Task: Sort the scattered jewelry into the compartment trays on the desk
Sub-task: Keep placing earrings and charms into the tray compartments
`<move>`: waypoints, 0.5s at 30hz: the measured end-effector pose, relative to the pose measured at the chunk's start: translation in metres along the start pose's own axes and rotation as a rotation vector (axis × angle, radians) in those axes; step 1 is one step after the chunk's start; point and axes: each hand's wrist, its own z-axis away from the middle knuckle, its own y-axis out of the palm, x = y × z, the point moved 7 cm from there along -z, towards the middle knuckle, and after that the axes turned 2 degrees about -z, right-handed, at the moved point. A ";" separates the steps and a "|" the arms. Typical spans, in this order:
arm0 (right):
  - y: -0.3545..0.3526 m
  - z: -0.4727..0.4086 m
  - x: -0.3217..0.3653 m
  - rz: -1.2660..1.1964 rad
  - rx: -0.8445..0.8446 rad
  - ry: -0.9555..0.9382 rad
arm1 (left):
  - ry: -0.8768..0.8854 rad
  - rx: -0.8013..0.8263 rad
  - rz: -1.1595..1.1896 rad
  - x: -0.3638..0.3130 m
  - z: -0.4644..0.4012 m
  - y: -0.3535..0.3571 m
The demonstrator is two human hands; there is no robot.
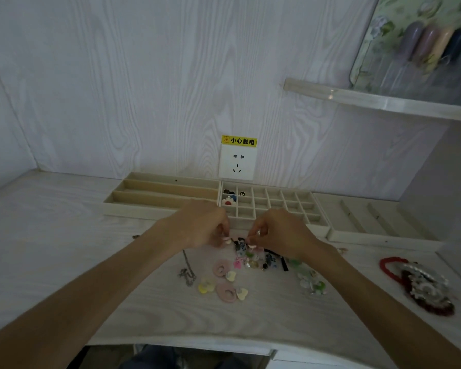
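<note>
both grips work together: left hand (202,225) and right hand (280,233) each pinch a small pale piece over the scattered jewelry (248,262) mid-desk, just before the grid tray (274,206) near the desk's (64,235) back edge.

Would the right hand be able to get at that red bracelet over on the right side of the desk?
Probably yes. The red bracelet lies in the open on the desk, uncovered, on the right hand's own side. That hand is busy pinching a small piece for now.
</note>
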 end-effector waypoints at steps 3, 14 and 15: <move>-0.004 0.005 -0.002 0.024 0.017 -0.001 | 0.010 -0.004 0.044 0.001 0.000 -0.003; -0.017 0.010 0.006 -0.295 -0.093 -0.038 | -0.021 0.067 0.751 0.007 -0.001 -0.006; -0.017 0.011 0.008 -0.308 -0.110 -0.047 | -0.046 0.083 0.749 0.008 -0.003 -0.006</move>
